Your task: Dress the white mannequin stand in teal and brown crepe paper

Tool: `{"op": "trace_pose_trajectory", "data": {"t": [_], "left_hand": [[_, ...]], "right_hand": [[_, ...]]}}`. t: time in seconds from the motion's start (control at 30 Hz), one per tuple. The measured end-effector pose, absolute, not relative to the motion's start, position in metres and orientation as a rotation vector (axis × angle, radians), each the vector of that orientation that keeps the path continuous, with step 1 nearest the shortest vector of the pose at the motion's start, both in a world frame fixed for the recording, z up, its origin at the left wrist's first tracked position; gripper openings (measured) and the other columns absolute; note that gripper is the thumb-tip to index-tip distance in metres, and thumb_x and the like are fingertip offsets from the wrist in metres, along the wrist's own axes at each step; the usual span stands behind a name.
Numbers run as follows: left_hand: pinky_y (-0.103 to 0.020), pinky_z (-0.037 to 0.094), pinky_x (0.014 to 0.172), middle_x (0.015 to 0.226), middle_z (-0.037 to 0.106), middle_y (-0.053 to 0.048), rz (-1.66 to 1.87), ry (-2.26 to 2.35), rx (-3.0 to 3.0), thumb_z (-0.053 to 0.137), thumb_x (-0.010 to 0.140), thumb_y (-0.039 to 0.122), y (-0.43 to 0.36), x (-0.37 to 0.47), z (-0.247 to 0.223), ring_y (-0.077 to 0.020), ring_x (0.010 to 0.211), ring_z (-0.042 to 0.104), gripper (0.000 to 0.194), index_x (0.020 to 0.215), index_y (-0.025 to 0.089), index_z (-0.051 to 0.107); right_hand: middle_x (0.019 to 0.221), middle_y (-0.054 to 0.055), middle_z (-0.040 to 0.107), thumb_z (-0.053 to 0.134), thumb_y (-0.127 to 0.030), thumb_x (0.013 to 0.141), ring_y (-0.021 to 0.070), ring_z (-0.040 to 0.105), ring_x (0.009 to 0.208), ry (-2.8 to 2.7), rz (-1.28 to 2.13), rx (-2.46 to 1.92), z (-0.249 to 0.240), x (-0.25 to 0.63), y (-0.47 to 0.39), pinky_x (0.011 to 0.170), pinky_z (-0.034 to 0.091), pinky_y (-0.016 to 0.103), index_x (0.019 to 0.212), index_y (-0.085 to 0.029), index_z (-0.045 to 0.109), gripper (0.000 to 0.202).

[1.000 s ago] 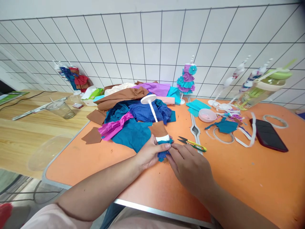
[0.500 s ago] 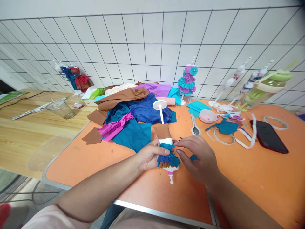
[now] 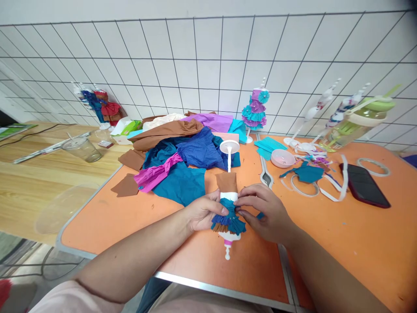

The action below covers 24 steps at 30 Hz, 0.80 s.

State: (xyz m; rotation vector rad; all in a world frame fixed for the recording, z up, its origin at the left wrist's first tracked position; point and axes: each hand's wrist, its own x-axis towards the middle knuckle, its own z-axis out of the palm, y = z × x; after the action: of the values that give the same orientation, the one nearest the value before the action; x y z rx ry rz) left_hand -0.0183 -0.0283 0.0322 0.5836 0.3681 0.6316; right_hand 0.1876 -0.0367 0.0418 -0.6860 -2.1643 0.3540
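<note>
A miniature dress form (image 3: 229, 196) is tilted with its white round base (image 3: 229, 147) pointing away from me and its knobbed tip toward me. Brown paper wraps one part, and gathered teal, blue and brown paper ruffles (image 3: 230, 221) ring the middle. My left hand (image 3: 205, 212) is wrapped round it from the left, the thumb pressed on the teal paper. From the right, my right hand (image 3: 265, 213) pinches the edge of the teal ruffle with thumb and fingers; the exact contact is partly hidden.
Coloured crepe paper (image 3: 182, 187) is heaped behind my hands. A finished-looking ruffled form (image 3: 256, 108) stands at the wall. To the right are a pink bowl (image 3: 283, 158), scissors (image 3: 266, 177), tape rolls, a phone (image 3: 365, 184) and a bottle (image 3: 358, 121). A glass (image 3: 81, 149) stands left.
My right hand has moved left, its fingers now touching the teal ruffle. The dress form has turned slightly, its base shifting right and its tip shifting left.
</note>
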Motion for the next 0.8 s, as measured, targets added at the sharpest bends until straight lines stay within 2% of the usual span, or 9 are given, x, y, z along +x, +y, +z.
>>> {"op": "trace_pose_trajectory", "data": {"t": [0.27, 0.53, 0.8], "left_hand": [[-0.027, 0.052, 0.07, 0.084, 0.071, -0.008, 0.606, 0.397, 0.598, 0.068, 0.056, 0.003, -0.0308, -0.0179, 0.032, -0.0171, 0.071, 0.068, 0.042, 0.097, 0.007, 0.063], [-0.024, 0.052, 0.065, 0.082, 0.07, -0.006, 0.613, 0.38, 0.565, 0.069, 0.056, 0.001, -0.0303, -0.018, 0.0281, -0.0142, 0.067, 0.066, 0.045, 0.1, 0.009, 0.062], [-0.028, 0.052, 0.071, 0.086, 0.069, -0.005, 0.582, 0.331, 0.601, 0.064, 0.056, -0.004, -0.0334, -0.0116, 0.0276, -0.0185, 0.08, 0.067, 0.052, 0.105, 0.014, 0.061]], "right_hand": [[0.099, 0.006, 0.062, 0.069, -0.018, 0.081, 0.02, 0.06, 0.091, -2.12, 0.349, -0.704, 0.0387, 0.1865, -0.0362, 0.077, 0.051, 0.036, 0.1, -0.025, 0.064, 0.021], [0.094, 0.004, 0.064, 0.065, -0.013, 0.083, 0.0172, 0.061, 0.086, -2.076, 0.284, -0.681, 0.0377, 0.1854, -0.0368, 0.073, 0.052, 0.033, 0.092, -0.024, 0.062, 0.015], [0.089, 0.005, 0.066, 0.055, -0.014, 0.087, 0.0175, 0.063, 0.079, -2.146, 0.151, -0.825, 0.0371, 0.1852, -0.0406, 0.069, 0.05, 0.031, 0.094, -0.023, 0.061, 0.013]]}}
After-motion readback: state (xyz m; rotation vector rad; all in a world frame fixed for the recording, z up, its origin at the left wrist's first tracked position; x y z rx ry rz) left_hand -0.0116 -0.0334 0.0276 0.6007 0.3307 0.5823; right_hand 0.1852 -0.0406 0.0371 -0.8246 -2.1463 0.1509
